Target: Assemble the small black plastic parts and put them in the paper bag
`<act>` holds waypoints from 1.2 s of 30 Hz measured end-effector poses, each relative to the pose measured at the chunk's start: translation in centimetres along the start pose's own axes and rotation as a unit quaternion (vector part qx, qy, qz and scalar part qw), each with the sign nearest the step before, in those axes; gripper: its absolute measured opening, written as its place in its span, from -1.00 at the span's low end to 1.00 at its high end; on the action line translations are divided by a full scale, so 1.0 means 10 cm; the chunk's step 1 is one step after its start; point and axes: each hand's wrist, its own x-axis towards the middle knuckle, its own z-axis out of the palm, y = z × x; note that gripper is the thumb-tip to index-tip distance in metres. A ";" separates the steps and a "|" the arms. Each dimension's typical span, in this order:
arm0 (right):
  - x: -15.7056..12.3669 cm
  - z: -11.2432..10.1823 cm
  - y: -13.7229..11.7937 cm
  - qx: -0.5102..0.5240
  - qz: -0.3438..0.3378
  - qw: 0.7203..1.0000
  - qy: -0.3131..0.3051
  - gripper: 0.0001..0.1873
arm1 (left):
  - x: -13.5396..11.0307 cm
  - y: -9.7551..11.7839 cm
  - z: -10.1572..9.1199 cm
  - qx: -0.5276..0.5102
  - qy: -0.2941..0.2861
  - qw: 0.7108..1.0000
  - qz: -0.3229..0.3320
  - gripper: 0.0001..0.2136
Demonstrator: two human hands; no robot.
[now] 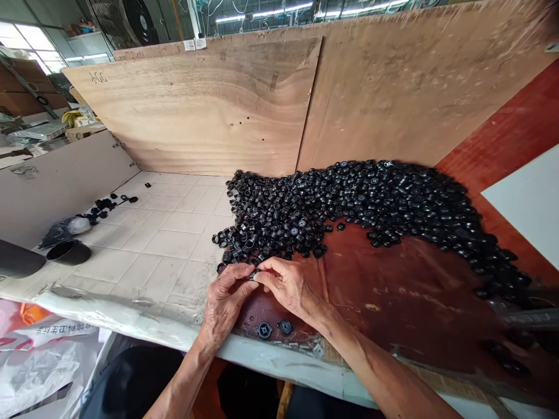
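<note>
My left hand and my right hand meet at the front of the bench, fingertips pinched together. Between them is a small black plastic cap, mostly covered by the fingers, so its details do not show. Just beyond the fingertips spreads a big heap of similar black caps, some facing up with open rims. Below the right hand, near the bench edge, lie two round black pieces, a spoked disc and a second disc.
Wooden boards wall off the back of the bench. On the left stand a black cup-like container, a dark cylinder, and a plastic bag with loose black pieces. Plastic bags sit below the front edge.
</note>
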 end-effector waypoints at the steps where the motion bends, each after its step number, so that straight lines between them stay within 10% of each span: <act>1: 0.00 0.00 0.00 -0.008 0.003 1.000 -0.008 -0.80 | 0.00 -0.01 0.00 0.001 0.000 1.000 0.005 -0.81; 9: -0.03 -0.03 -0.04 -0.073 -0.113 0.991 -0.001 -0.82 | 0.00 -0.02 0.02 -0.016 0.010 1.000 -0.003 -0.81; 24: -0.04 -0.08 -0.14 -0.123 -0.040 0.992 -0.008 -0.57 | -0.01 -0.05 0.02 0.009 0.007 1.000 -0.004 -0.78; 36: -0.02 -0.11 -0.11 -0.081 -0.039 0.995 -0.051 -0.86 | -0.01 0.01 0.02 -0.010 -0.006 0.999 -0.037 -0.81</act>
